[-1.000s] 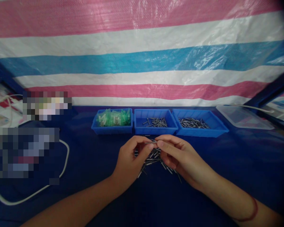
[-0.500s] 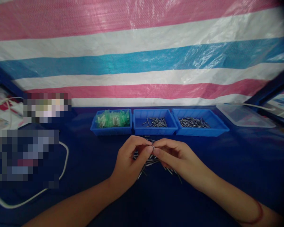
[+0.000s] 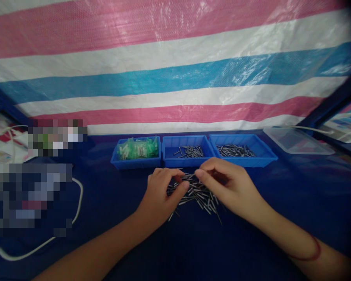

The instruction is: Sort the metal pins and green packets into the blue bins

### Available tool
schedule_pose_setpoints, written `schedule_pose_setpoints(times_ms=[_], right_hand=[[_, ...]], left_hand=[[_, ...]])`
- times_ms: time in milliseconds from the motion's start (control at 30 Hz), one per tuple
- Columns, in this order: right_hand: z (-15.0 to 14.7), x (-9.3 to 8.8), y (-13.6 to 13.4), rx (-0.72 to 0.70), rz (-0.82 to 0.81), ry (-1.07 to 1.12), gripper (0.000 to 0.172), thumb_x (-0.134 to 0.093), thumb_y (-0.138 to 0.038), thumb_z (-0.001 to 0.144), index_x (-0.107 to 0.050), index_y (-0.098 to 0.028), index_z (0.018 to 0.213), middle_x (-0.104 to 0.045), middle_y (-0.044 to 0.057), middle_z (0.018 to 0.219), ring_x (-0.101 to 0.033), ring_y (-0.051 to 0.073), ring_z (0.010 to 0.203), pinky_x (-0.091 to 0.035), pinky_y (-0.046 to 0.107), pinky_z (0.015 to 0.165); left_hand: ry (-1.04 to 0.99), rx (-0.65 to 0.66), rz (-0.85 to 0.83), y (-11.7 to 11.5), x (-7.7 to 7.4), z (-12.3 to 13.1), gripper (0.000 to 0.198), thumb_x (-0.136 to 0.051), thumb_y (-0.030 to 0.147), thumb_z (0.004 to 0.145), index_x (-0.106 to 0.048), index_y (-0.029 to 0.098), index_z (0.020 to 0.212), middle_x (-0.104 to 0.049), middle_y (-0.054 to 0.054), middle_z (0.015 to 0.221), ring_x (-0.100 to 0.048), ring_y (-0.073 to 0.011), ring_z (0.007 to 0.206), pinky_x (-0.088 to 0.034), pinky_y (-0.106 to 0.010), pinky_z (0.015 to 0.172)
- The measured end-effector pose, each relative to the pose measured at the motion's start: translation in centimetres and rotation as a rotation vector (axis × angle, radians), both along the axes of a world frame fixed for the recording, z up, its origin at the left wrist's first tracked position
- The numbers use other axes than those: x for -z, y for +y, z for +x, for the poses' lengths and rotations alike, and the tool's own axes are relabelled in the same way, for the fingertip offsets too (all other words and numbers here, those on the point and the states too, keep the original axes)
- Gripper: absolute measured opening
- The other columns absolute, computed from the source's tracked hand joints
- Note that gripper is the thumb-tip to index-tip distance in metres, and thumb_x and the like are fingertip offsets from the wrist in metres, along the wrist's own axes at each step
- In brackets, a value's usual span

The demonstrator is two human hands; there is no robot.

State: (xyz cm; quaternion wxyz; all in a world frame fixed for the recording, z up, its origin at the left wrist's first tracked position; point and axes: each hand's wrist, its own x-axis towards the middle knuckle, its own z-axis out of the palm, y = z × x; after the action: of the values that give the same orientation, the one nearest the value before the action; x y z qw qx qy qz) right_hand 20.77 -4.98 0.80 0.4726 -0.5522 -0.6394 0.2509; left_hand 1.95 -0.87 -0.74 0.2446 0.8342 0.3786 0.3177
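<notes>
My left hand hovers at the left side of a loose pile of thin metal pins, which look like blind rivets. Its thumb and index finger are apart, with nothing seen between them. Over the pile's right side, my right hand is closed in a pinch. A thin metal pin shows at its fingertips, partly hidden by the thumb. Behind the hands, the middle blue bin and the right blue bin contain more such pins.
A left blue bin holds green-tinted plastic bags of small parts. A clear plastic lid lies at the back right. White cable loops on the left, near blurred-out items. A striped plastic sheet hangs behind the dark blue table.
The hands were together, fingertips meeting around a small silver piece. Now they have parted: my right hand has moved right and slightly up, my left thumb and index have spread, uncovering more pile.
</notes>
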Motion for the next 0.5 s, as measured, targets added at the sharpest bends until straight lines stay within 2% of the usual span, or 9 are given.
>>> schedule_pose_setpoints(times_ms=[67,167,200,233,333,433,500], right_hand=[[1.8,-0.2,0.8,0.138,0.086,-0.081,0.023,-0.058,-0.043,0.085,-0.063,-0.022,0.077,-0.062,0.003,0.072,-0.053,0.016,0.064,-0.040,0.030,0.056],[5.6,-0.3,2.2,0.419,0.184,-0.169,0.027,-0.056,-0.046,0.085,-0.064,-0.021,0.082,-0.063,0.004,0.073,-0.054,0.016,0.062,-0.042,0.031,0.058],[6.8,-0.3,2.6,0.522,0.216,-0.255,0.027,-0.055,-0.046,0.085,-0.065,-0.020,0.083,-0.063,0.005,0.072,-0.054,0.016,0.060,-0.042,0.031,0.059],[7.9,-0.2,3.0,0.564,0.227,-0.376,0.026,-0.055,-0.044,0.085,-0.066,-0.020,0.085,-0.064,0.006,0.074,-0.055,0.017,0.062,-0.042,0.032,0.062],[9.5,0.2,3.7,0.574,0.243,-0.632,0.029,-0.054,-0.042,0.085,-0.066,-0.017,0.094,-0.065,0.009,0.082,-0.055,0.019,0.066,-0.042,0.034,0.067],[8.7,0.2,3.5,0.521,0.287,-0.648,0.028,-0.053,-0.039,0.086,-0.065,-0.017,0.100,-0.066,0.009,0.087,-0.056,0.019,0.069,-0.042,0.034,0.068],[7.1,0.1,2.9,0.431,0.313,-0.620,0.025,-0.052,-0.036,0.087,-0.064,-0.018,0.099,-0.066,0.009,0.088,-0.058,0.019,0.072,-0.043,0.033,0.069]], left_hand=[[0.064,0.003,0.033,0.4,-0.1,-0.1,0.017,-0.055,0.027,0.087,-0.061,0.021,0.102,-0.066,-0.003,0.090,-0.056,-0.0197,0.088,-0.040,-0.033,0.078],[0.113,0.021,0.105,1.1,-0.3,-0.4,0.015,-0.051,0.018,0.087,-0.063,0.020,0.094,-0.066,-0.003,0.092,-0.055,-0.0190,0.088,-0.038,-0.034,0.080],[0.128,0.027,0.131,1.2,-0.4,-0.5,0.016,-0.050,0.016,0.085,-0.064,0.020,0.092,-0.066,-0.004,0.093,-0.055,-0.0192,0.089,-0.038,-0.034,0.081],[0.150,0.036,0.154,1.3,-0.6,-0.7,0.017,-0.050,0.014,0.084,-0.065,0.020,0.091,-0.066,-0.004,0.094,-0.054,-0.0196,0.090,-0.037,-0.035,0.082],[0.278,0.082,0.186,1.4,-0.8,-1.1,0.014,-0.056,0.018,0.081,-0.066,0.021,0.090,-0.067,-0.003,0.093,-0.053,-0.0213,0.090,-0.035,-0.035,0.079],[0.402,0.127,0.184,1.3,-0.6,-1.3,0.012,-0.061,0.027,0.081,-0.067,0.021,0.089,-0.067,-0.003,0.091,-0.053,-0.0218,0.087,-0.033,-0.034,0.074],[0.433,0.136,0.190,1.3,-0.4,-1.4,0.012,-0.060,0.029,0.083,-0.066,0.021,0.090,-0.067,-0.003,0.090,-0.053,-0.0208,0.085,-0.032,-0.034,0.072]])
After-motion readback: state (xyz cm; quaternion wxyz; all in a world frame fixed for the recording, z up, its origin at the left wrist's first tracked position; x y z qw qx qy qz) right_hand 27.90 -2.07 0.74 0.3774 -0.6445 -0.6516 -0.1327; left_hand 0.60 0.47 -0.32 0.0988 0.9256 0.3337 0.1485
